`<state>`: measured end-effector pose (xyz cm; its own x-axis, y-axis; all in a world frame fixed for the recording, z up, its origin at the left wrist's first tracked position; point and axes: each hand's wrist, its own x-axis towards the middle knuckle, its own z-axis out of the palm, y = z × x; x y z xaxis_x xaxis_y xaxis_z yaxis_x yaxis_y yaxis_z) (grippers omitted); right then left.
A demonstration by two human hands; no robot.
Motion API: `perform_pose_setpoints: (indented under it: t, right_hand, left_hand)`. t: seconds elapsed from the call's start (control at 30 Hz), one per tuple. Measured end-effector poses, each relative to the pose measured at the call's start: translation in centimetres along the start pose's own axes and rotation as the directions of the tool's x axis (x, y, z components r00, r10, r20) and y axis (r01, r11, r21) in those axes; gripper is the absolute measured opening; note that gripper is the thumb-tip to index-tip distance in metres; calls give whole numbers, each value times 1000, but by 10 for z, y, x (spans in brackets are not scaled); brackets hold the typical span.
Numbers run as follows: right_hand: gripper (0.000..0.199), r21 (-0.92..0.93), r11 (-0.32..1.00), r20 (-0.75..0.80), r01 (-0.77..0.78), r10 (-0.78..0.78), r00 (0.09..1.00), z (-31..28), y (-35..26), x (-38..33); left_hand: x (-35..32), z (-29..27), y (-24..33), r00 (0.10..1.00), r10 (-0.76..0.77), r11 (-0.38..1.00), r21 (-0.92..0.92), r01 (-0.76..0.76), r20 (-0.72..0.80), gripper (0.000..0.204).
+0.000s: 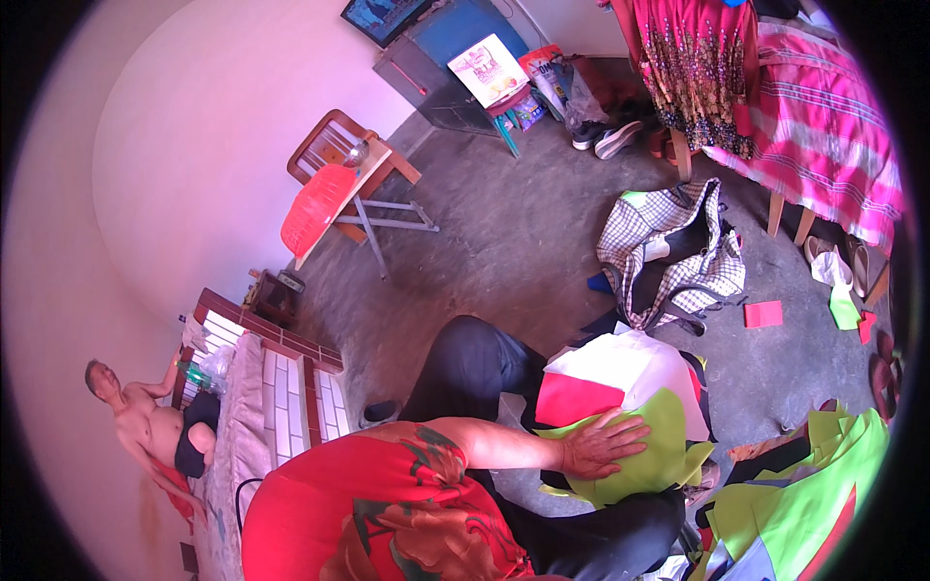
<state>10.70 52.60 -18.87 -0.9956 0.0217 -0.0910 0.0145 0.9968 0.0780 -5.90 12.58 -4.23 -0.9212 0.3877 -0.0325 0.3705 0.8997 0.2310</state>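
Left hand (603,443) lies flat on smooth lime-green fabric piece (659,455).

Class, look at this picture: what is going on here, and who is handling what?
A person sitting on the floor presses one hand, palm flat, on a lime-green fabric piece that lies on a stack of red and white pieces over their lap. Which hand it is cannot be told; the other is out of view. More green pieces lie nearby, and a checked bag sits open on the floor beyond.

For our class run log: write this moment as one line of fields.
left hand: flat on lime-green fabric piece | right hand: not in view | under it: red and white pieces | nearby: checked bag
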Motion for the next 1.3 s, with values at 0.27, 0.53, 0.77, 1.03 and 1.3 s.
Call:
perform_pose_setpoints:
  t: [0.27,0.53,0.77,1.03,1.3]
  right_hand:
    - [33,62,993,109,-98,91,990,-35,-17,25]
    - [29,76,987,171,-141,126,977,-47,-18,35]
    - [27,85,983,207,-165,145,967,-50,-17,40]
    - [26,139,973,158,-183,161,974,-63,-19,44]
    - [23,110,992,82,-62,53,995,-72,-17,44]
  left_hand:
    - [2,-2,0,1000,0,1000,-3,0,0,68]
    - [2,-3,1,999,-11,1000,6,10,40,65]
    - [2,-1,0,999,1,1000,10,-1,35,65]
    - [2,-1,0,1000,-1,1000,11,1,18,63]
    - [2,-2,1,999,-18,1000,-14,19,42,65]
